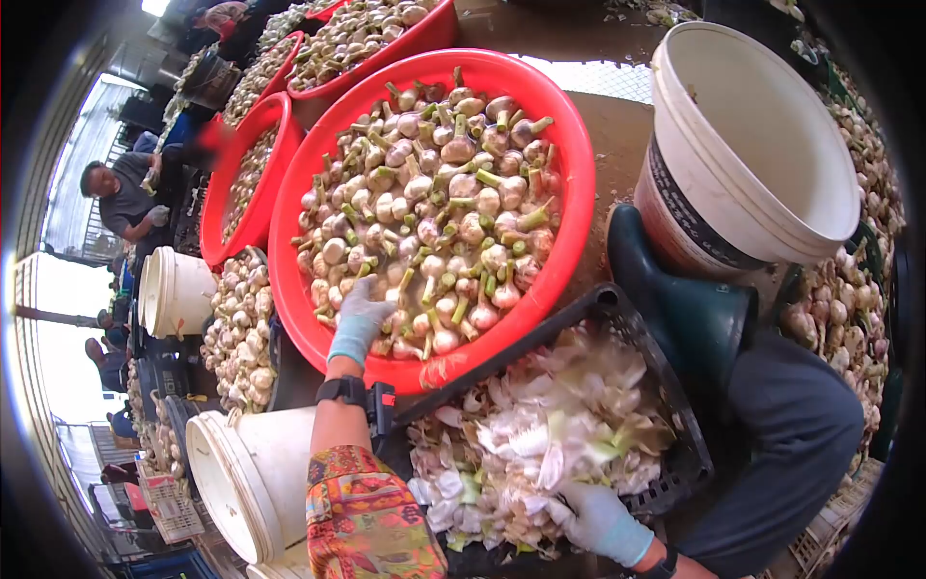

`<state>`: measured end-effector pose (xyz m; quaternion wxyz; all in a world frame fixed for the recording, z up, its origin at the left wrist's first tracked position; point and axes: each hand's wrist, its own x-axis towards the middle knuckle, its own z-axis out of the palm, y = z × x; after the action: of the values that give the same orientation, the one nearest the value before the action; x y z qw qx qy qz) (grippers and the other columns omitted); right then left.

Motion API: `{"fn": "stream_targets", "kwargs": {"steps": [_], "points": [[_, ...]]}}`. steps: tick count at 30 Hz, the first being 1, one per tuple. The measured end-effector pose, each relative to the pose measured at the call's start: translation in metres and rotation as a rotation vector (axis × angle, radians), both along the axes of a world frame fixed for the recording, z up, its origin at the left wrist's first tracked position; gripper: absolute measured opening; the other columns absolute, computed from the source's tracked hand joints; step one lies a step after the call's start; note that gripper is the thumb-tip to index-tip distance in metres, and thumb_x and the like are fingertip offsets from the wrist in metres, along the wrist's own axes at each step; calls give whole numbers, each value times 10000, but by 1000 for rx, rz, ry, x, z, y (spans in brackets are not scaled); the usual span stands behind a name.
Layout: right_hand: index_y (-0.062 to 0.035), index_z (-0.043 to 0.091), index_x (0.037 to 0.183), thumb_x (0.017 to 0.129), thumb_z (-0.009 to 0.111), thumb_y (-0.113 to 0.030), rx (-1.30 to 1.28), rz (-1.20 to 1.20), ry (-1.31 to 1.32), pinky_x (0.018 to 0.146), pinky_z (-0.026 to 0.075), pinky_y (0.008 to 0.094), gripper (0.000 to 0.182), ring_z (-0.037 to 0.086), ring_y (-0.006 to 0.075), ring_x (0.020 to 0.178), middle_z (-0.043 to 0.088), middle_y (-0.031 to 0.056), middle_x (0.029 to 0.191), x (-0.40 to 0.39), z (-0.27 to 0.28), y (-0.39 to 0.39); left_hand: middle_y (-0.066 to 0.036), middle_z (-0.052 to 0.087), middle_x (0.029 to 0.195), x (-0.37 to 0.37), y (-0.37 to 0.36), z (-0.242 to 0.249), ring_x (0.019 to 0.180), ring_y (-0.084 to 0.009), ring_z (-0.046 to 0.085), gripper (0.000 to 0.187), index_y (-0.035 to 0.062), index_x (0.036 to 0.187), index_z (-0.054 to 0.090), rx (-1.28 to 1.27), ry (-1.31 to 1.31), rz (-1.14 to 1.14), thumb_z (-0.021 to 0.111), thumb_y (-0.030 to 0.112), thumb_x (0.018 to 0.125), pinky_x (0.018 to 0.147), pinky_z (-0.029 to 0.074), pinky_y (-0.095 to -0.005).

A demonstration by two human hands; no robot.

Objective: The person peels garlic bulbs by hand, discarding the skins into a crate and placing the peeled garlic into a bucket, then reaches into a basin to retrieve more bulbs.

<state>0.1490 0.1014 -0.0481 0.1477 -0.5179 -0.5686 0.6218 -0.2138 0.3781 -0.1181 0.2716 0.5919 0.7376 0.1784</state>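
My left hand [365, 317], in a light glove, reaches over the near rim of a big red tub [576, 203]. Its fingers are apart and touch the garlic bulbs [424, 227] heaped inside, which have short cut stems. Low in the view, my right hand [600, 522], gloved too, is at the near edge of a black crate [699, 425]. Loose garlic skins [540, 434] fill that crate. The right fingers are bent and closed among the skins; what they hold is partly hidden.
A tall white bucket [752, 145] stands at the right beside a dark green boot [666, 289]. Another white bucket [260, 473] lies tilted at lower left. More red tubs [253, 174] and garlic piles [241, 328] surround the spot. A co-worker [130, 198] sits at the left.
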Motion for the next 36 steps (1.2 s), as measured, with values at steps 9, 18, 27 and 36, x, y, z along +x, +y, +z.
{"fn": "stream_targets", "kwargs": {"steps": [9,18,27,36], "points": [[-23,608,966,929,520,-210,-37,-102,104,602,475,355,209,620,278,632,619,149,684,-1,20,14,-169,621,1121,34,11,20,1032,-238,596,701,-27,1230,507,-229,82,3,815,224,652,887,462,-313],[4,475,1262,968,434,-327,342,-191,227,624,483,313,445,617,220,660,606,142,725,16,54,-3,-40,623,871,167,-196,144,705,-81,573,405,17,1082,552,90,-868,368,519,393,933,577,445,-192],[-31,500,1193,912,479,-158,563,168,293,722,470,338,309,573,244,737,601,137,840,2,44,-48,40,551,703,234,-372,141,524,-23,458,407,99,921,588,-10,-1065,663,429,471,959,425,331,-152],[-11,539,1092,947,485,-205,185,167,282,525,423,252,248,498,103,575,540,43,751,-7,55,-73,56,530,662,224,-399,133,498,-28,426,368,122,864,608,29,-1193,779,451,441,957,413,302,-168]]}}
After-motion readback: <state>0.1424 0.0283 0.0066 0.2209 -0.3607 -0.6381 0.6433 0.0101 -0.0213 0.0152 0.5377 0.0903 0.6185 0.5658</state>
